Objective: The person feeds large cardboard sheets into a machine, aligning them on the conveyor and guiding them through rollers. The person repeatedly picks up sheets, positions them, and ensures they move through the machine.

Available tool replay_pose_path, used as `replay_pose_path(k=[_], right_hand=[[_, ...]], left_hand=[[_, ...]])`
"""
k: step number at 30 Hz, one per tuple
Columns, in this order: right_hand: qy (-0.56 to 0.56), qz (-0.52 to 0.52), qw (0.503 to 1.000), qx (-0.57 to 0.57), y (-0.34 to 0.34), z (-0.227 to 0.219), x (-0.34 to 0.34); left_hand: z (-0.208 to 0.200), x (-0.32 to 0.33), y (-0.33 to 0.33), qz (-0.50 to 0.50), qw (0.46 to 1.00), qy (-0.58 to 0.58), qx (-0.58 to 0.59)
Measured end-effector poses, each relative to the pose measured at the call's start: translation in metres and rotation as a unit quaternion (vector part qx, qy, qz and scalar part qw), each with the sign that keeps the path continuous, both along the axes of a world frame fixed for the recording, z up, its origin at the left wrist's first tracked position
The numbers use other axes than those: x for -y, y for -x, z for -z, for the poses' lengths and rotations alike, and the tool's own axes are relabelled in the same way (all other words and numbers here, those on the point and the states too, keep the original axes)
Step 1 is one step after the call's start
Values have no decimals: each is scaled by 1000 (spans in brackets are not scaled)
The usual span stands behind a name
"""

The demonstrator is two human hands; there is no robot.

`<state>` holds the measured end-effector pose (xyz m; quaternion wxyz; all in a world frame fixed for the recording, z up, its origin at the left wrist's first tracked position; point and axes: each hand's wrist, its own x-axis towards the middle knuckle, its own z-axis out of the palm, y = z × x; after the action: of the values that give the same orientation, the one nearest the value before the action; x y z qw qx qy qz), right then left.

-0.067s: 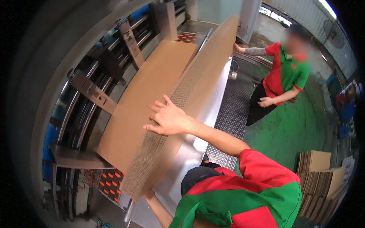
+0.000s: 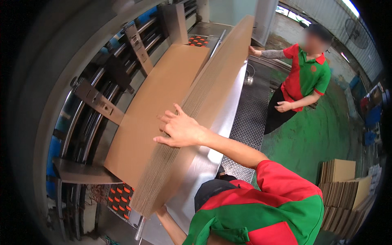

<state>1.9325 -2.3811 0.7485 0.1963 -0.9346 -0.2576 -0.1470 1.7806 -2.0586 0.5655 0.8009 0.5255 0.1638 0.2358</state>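
Note:
A thick stack of brown corrugated cardboard sheets (image 2: 204, 98) stands tilted on its long side, its fluted edges facing up and left. Across those edges lies my right hand (image 2: 179, 130), fingers spread and thumb apart. Low at the stack's near end, my left hand (image 2: 162, 211) holds the cardboard by its bottom corner; its fingers are mostly hidden. To the left, a flat cardboard sheet (image 2: 159, 94) lies against the machine's metal guides. At the stack's far end, a co-worker's hand (image 2: 255, 51) touches the cardboard.
Metal guide plates (image 2: 100, 101) and rollers line the machine on the left. A shiny metal table (image 2: 204, 163) lies under the stack, with a tread-plate step (image 2: 247, 116) beyond it. The co-worker (image 2: 304, 77) stands at the far right. Cardboard bundles (image 2: 343, 192) are piled at the lower right.
The co-worker's head has turned slightly. My hands and the cardboard stack keep nearly the same places.

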Motion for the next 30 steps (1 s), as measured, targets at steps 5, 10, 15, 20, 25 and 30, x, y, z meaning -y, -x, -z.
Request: replay_pose_path(k=[5, 10, 15, 20, 25, 30], right_hand=[[-28, 4, 999, -36, 10, -4, -1], [-47, 61, 996, -35, 21, -12, -7], [-48, 54, 996, -44, 34, -11, -24], [-48, 17, 999, -1, 70, -4, -69], [-92, -10, 996, 6, 101, 0, -106], [-61, -4, 998, -14, 110, -4, -104]], left_hand=[[2, -19, 28, -1, 998, -7, 68], [19, -11, 54, 21, 983, -58, 173], [32, -5, 62, -170, 933, -309, 70], [-4, -32, 102, -204, 955, -203, 73], [-41, -47, 136, -249, 925, -285, 38], [-70, -4, 160, -302, 917, -257, -37]])
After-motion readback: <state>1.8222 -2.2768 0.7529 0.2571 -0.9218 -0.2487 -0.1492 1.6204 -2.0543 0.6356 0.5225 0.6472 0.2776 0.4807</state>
